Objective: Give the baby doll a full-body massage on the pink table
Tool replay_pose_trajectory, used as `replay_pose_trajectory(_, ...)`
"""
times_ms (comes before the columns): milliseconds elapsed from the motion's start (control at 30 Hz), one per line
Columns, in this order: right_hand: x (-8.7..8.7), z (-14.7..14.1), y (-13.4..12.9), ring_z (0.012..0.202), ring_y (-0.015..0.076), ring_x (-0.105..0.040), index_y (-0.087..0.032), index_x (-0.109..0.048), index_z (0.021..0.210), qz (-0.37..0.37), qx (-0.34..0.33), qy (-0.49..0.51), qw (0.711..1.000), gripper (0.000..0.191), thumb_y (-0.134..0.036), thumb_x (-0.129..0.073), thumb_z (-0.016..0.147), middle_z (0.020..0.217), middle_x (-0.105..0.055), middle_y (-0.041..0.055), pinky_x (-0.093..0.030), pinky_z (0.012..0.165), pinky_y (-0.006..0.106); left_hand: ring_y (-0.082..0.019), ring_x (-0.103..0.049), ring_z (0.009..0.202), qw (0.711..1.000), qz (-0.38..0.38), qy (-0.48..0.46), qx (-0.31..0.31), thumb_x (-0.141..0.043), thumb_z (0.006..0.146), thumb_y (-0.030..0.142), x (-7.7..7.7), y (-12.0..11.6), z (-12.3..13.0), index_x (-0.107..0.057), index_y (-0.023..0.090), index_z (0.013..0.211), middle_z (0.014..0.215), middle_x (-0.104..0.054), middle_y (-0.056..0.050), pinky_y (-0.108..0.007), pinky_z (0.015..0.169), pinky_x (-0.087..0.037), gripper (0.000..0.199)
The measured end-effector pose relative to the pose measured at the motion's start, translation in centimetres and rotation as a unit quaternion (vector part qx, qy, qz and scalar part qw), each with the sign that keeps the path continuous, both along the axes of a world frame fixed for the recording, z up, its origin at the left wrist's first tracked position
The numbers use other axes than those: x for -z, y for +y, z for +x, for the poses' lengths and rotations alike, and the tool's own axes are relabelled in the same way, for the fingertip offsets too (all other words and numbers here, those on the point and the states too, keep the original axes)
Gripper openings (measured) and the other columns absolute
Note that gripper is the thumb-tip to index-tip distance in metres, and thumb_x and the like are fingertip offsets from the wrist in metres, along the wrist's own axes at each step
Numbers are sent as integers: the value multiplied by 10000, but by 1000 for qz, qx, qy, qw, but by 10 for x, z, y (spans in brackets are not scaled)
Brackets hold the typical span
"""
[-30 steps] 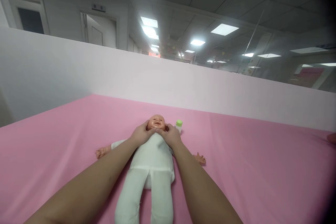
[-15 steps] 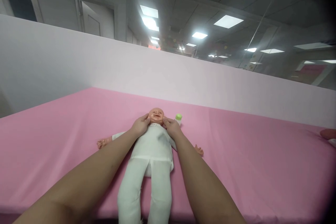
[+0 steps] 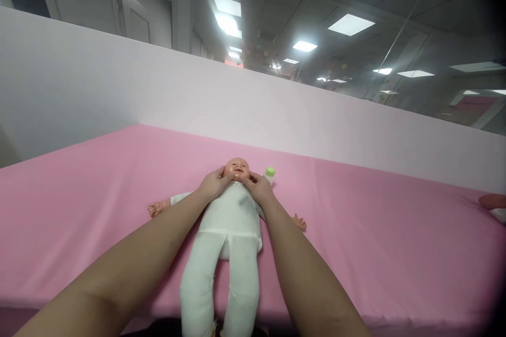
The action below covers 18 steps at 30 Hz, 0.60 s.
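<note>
A baby doll (image 3: 231,216) with a white cloth body lies on its back on a pink sheet (image 3: 356,231), its smiling face up and its legs toward me. My left hand (image 3: 214,184) cups the left side of the doll's head, its thumb on the lower cheek near the chin. On the other side my right hand (image 3: 258,187) holds the head the same way, thumb near the chin. The fingertips behind the head are hidden. Just beyond my right hand stands a small bottle with a green cap (image 3: 270,171).
A pale low wall (image 3: 276,110) runs behind the pink surface. At the far right edge lies part of a reddish-brown and white object (image 3: 492,201). The doll's arms spread out beside my forearms.
Both thumbs have moved inward from the sides of the doll's face to beside its chin. The camera view has shifted slightly.
</note>
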State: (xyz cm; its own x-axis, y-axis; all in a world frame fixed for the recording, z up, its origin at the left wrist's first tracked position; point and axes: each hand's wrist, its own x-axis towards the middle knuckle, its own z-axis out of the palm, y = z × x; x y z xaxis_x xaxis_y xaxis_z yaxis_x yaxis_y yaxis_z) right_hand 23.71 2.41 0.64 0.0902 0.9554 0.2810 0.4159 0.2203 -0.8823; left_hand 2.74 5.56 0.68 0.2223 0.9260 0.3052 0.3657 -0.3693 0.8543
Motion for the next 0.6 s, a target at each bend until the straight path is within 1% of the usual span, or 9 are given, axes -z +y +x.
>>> replay_pose_trajectory(100,-3,-2,-3,955,270,-702,-221,-775,1164,-5,19,-45,999,598,-632,-830,733,1037,-778,71,-549,874,377,-327,-701,1161,999,-1,36,-11,-667,822,727,-2,-2,0,-671,247,1365,1273,-754,-82,-385,959,-547,725)
replay_pose_trajectory(167,-4,-3,-4,934,270,-702,-204,-773,1165,-7,33,-50,998,613,-635,-831,733,1021,-776,82,-550,844,372,-316,-713,1132,999,-1,38,-8,-682,818,706,-2,-2,1,-668,257,1364,1262,-759,-73,-375,941,-553,707)
replay_pose_trajectory(233,-4,-2,-4,938,270,-706,-201,-772,1171,-8,29,-41,999,603,-634,-816,755,1031,-778,85,-552,841,370,-309,-717,1121,999,6,38,-3,-670,836,684,-1,-1,1,-667,266,1363,1257,-761,-64,-373,941,-554,673)
replay_pose_trajectory(367,-1,1,-2,1000,267,-715,-210,-773,1185,-9,-7,-11,1000,519,-586,-769,827,1077,-785,70,-558,899,375,-310,-705,1148,999,26,37,2,-616,893,613,1,2,-1,-667,253,1365,1271,-755,-63,-381,976,-542,597)
replay_pose_trajectory(467,1,5,1,1070,262,-713,-213,-769,1207,0,-37,3,999,467,-551,-707,892,1129,-785,68,-548,965,384,-303,-680,1208,999,28,11,13,-558,938,566,3,5,-1,-673,238,1358,1315,-737,-66,-386,1031,-518,546)
replay_pose_trajectory(533,3,7,3,1131,259,-703,-219,-762,1234,4,-56,15,998,471,-557,-675,919,1181,-778,69,-531,1018,394,-303,-660,1246,999,25,-14,26,-534,955,558,6,7,0,-676,225,1362,1343,-723,-73,-397,1064,-502,545)
replay_pose_trajectory(600,5,9,5,1180,264,-689,-229,-750,1267,1,-74,29,997,507,-594,-658,927,1230,-765,73,-521,1049,408,-313,-661,1242,999,17,-39,22,-520,964,563,8,9,2,-687,204,1356,1329,-729,-91,-422,1079,-495,557)
